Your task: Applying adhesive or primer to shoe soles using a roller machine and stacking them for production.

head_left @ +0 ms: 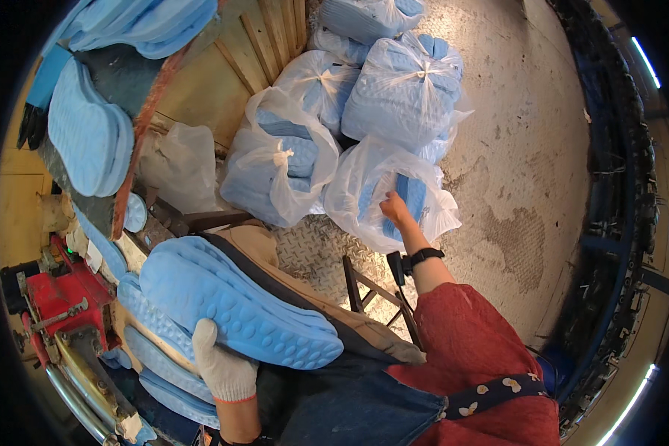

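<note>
While the gloved left hand [227,368] curls its grip around the heel end of a light blue shoe sole [238,301], the sole lies flat across the person's lap with its dimpled tread facing up and its toe pointing up and left. More blue soles [167,357] are stacked just beneath it, beside a red machine [63,301] at the left edge. The bare right hand [396,209], with a black band at the wrist, reaches forward and touches an open clear plastic bag of soles [383,195] on the metal floor plate [316,249]; its fingers press into the bag, and I cannot tell whether they pinch a sole or only the plastic. Several knotted bags of soles [405,93] stand close behind on the concrete floor [528,141]. Further soles [85,134] rest on a shelf at the upper left.
</note>
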Available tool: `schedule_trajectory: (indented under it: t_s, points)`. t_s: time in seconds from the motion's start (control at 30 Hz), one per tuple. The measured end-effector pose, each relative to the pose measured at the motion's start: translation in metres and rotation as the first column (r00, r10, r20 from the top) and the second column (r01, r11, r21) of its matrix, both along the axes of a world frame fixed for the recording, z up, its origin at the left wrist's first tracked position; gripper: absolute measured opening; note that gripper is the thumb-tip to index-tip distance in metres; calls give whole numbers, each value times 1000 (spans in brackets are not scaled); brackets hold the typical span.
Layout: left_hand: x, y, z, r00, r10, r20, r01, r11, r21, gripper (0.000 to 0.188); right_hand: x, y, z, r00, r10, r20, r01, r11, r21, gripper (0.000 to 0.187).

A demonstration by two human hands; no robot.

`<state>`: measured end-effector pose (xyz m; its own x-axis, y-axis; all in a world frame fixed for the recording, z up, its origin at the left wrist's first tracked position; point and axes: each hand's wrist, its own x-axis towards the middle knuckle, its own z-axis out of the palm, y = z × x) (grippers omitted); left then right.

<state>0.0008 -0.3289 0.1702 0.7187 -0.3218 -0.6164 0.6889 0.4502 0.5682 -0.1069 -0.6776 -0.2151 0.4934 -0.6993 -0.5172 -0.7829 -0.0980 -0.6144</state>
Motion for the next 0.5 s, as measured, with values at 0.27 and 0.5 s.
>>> schedule_trajectory:
  t_s: [0.27,0.5]
  points:
    - [0,-13,-1,1000,-21,-21,22,999,50,64,75,33,-1,849,-488,203,129,565,815,69]
    - [-1,-7,-4,999,-26,37,23,996,92,64,106,54,17,923,-89,375,-41,945,325,55]
